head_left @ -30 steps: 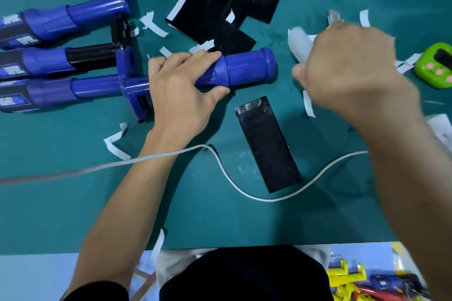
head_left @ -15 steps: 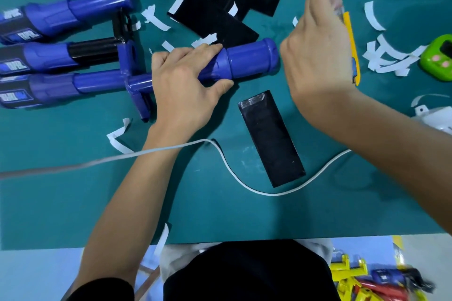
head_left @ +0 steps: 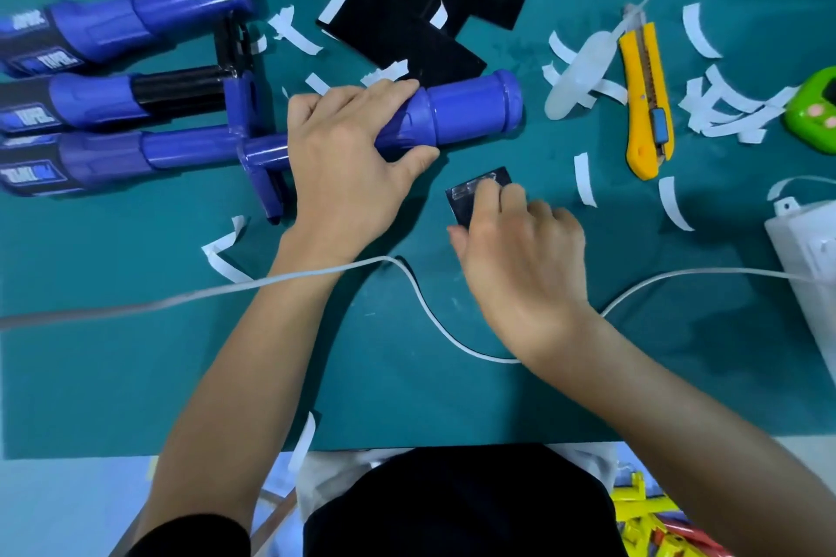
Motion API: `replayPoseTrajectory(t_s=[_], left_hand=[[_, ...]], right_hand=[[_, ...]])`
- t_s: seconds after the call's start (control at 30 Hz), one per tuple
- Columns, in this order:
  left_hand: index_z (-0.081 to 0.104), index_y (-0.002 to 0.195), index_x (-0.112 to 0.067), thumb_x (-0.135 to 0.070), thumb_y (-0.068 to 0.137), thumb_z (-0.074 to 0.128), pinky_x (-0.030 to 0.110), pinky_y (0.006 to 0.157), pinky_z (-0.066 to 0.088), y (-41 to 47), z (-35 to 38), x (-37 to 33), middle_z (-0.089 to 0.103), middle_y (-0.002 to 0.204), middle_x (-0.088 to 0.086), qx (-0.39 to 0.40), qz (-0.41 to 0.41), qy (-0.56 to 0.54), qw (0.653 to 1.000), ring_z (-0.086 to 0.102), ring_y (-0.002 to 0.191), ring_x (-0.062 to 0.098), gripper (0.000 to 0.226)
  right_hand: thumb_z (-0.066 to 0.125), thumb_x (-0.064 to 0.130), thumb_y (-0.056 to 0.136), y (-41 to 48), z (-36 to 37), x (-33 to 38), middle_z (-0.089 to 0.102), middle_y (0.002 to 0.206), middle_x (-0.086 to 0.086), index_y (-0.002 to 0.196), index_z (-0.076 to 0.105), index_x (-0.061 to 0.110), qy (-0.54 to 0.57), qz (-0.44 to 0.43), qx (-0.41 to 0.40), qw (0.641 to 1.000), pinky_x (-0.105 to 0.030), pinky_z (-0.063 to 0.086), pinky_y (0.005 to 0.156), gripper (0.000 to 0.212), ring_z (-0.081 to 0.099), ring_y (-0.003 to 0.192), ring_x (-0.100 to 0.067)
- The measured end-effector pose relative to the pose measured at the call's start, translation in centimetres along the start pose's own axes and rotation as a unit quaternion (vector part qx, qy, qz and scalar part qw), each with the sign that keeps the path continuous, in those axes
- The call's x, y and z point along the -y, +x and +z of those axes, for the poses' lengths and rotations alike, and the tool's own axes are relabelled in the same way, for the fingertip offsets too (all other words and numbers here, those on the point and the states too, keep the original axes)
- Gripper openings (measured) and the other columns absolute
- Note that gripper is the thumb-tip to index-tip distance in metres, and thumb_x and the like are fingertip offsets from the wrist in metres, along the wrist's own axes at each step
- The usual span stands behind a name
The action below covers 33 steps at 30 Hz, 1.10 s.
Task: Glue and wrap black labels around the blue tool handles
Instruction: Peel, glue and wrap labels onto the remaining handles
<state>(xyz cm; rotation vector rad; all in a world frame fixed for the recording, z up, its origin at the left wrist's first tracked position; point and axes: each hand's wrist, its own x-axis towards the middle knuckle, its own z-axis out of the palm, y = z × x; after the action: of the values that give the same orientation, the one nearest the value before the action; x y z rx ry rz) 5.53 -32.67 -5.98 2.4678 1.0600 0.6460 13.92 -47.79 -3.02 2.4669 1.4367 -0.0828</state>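
Right hand (head_left: 520,267) has left the far-right knife (head_left: 647,100), fingers now curled over black label (head_left: 461,199), pinch unclear; left hand (head_left: 348,167) grips blue handle (head_left: 470,109), wrapping likely next.

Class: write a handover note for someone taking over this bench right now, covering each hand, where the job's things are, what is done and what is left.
Left hand grips the bare blue tool handle, which lies on the green mat.
Right hand rests curled fingers on the single black label just below that handle; a pinch cannot be confirmed.
Spare black labels lie stacked at the far edge.
Done: the middle left tool has a black-wrapped handle.
Left: wrap the held handle, then the upper left tool and lower left tool, both bare.
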Motion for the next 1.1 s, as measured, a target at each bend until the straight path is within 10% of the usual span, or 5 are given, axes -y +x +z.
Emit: replayPoseTrajectory(t_s=[0.1, 0.2, 0.33, 0.6, 1.1], left_hand=[[0.077, 0.123, -0.018, -0.040, 0.068, 0.090, 0.024, 0.089, 0.025, -0.1, -0.2, 0.0, 0.076, 0.112, -0.002, 0.009, -0.001, -0.002, 1.000, 0.050, 0.099, 0.010, 0.061], [0.075, 0.128, -0.020, -0.042, 0.070, 0.089, 0.022, 0.091, 0.023, 0.0, -0.4, -0.1, 0.075, 0.116, -0.003, 0.026, -0.005, -0.002, 1.000, 0.060, 0.102, 0.018, 0.063], [0.066, 0.140, -0.022, -0.040, 0.075, 0.085, 0.026, 0.093, 0.025, 0.0, -0.6, -0.2, 0.074, 0.115, -0.005, 0.045, -0.002, 0.013, 0.999, 0.062, 0.104, 0.020, 0.071], [0.062, 0.143, -0.030, -0.030, 0.085, 0.071, 0.025, 0.093, 0.024, 0.1, -0.4, 0.0, 0.072, 0.118, -0.006, 0.099, -0.064, -0.022, 0.993, 0.056, 0.110, 0.014, 0.059], [0.064, 0.141, -0.028, -0.014, 0.071, 0.084, 0.014, 0.101, 0.024, -0.9, -0.7, -2.1, 0.075, 0.117, -0.014, 0.048, -0.088, -0.035, 0.994, 0.064, 0.099, 0.023, 0.073]], right_hand=[[0.079, 0.004, 0.069, -0.1, -0.7, -0.3, 0.048, 0.048, -0.004, 0.067, 0.061, 0.011, 0.184, 0.007, -0.095, 0.978, -0.023, 0.016, 0.051, 0.019, 0.029, 0.039, -0.026], [0.060, 0.015, 0.078, 1.4, -1.4, -2.5, 0.033, 0.046, -0.005, 0.061, 0.039, 0.012, 0.375, 0.043, -0.125, 0.918, -0.028, 0.015, 0.046, 0.028, 0.025, 0.047, -0.027], [0.050, 0.022, 0.086, 4.2, -1.6, -3.9, 0.033, 0.056, -0.009, 0.064, 0.035, 0.009, 0.635, 0.144, -0.082, 0.755, -0.035, 0.024, 0.052, 0.030, 0.028, 0.057, -0.022], [0.057, 0.023, 0.102, 6.5, 1.0, -1.7, 0.043, 0.058, -0.002, 0.067, 0.050, 0.006, 0.745, 0.156, -0.089, 0.643, -0.034, 0.035, 0.051, 0.040, 0.040, 0.059, -0.015], [0.061, 0.031, 0.101, 6.3, 1.7, -2.6, 0.040, 0.053, -0.014, 0.062, 0.042, 0.001, 0.672, 0.175, -0.106, 0.712, -0.039, 0.032, 0.048, 0.053, 0.038, 0.057, -0.037]])
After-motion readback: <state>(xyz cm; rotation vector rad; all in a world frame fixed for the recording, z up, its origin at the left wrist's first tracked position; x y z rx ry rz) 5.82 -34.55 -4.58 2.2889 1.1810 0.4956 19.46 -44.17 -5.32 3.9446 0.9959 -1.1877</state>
